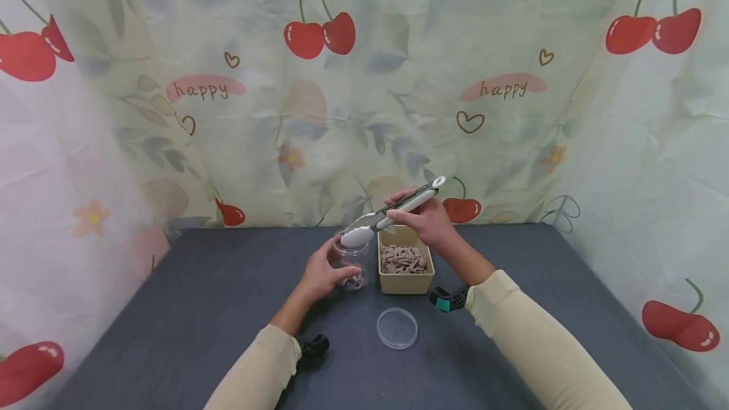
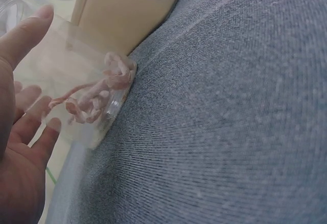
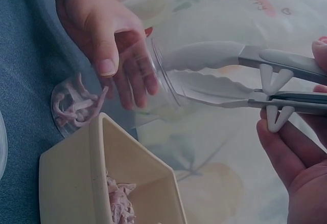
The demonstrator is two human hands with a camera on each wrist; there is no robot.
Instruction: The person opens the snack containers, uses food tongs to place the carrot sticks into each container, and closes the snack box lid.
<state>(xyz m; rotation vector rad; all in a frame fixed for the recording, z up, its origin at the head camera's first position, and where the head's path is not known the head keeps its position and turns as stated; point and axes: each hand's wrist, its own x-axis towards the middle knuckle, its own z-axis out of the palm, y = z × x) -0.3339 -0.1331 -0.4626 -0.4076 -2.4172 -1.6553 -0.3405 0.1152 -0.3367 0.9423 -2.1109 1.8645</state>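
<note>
My left hand [image 1: 320, 275] grips a clear jar [image 1: 360, 259] that stands on the table, its thumb across the near side and its fingers round the far side. Pinkish-brown strips [image 2: 97, 93] lie at the bottom of the jar; their kind cannot be told. Held in my right hand [image 1: 426, 219] is a pair of tongs [image 1: 407, 206] with white scalloped heads. In the right wrist view the heads [image 3: 212, 86] reach into the jar's mouth, slightly apart, and I see nothing between them. Beside the jar, a beige bin [image 1: 407, 284] holds many similar strips [image 1: 402, 259].
A round clear lid [image 1: 397, 329] lies flat on the dark cloth-covered table [image 1: 228, 309], in front of the bin. Behind and at both sides hangs a curtain [image 1: 364, 125] printed with cherries. Each wrist wears a dark strap.
</note>
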